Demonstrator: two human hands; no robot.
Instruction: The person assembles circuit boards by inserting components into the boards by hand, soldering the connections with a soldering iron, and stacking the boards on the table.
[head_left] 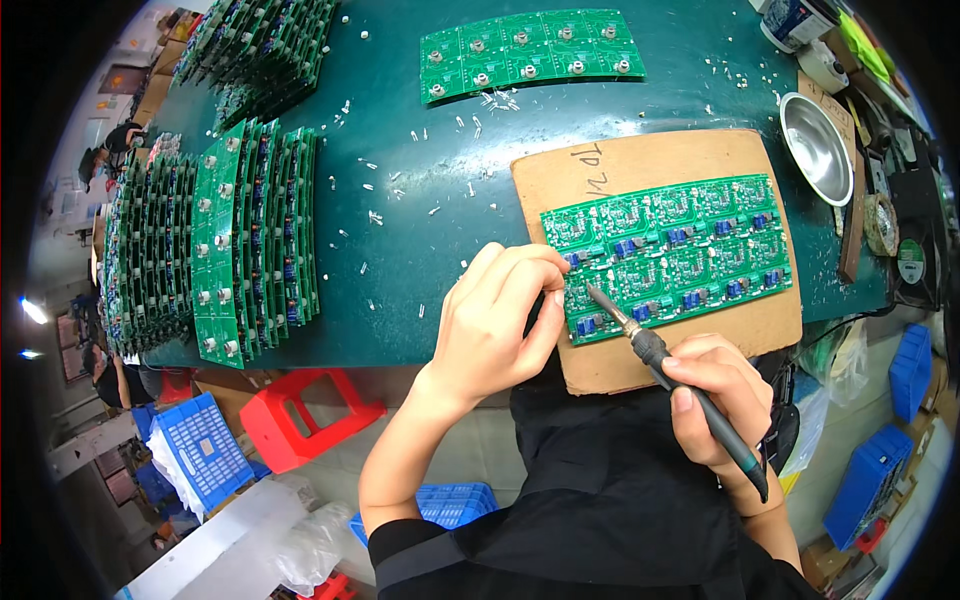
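The green circuit panel (668,255) lies flat on a cardboard sheet (650,170) at about three o'clock of the table; it looks light, stiff and fragile, so I would take it by its edges. The left hand (495,325), fingertips pressed together, pinches something too small to tell at its nine o'clock edge. The right hand (715,400) is closed around a soldering iron (665,365), tip on the panel.

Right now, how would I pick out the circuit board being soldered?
Find the brown cardboard sheet on the green table. The circuit board lies flat on it, under the soldering iron. Unlike the other boards, it carries blue parts and is touched by the left hand.
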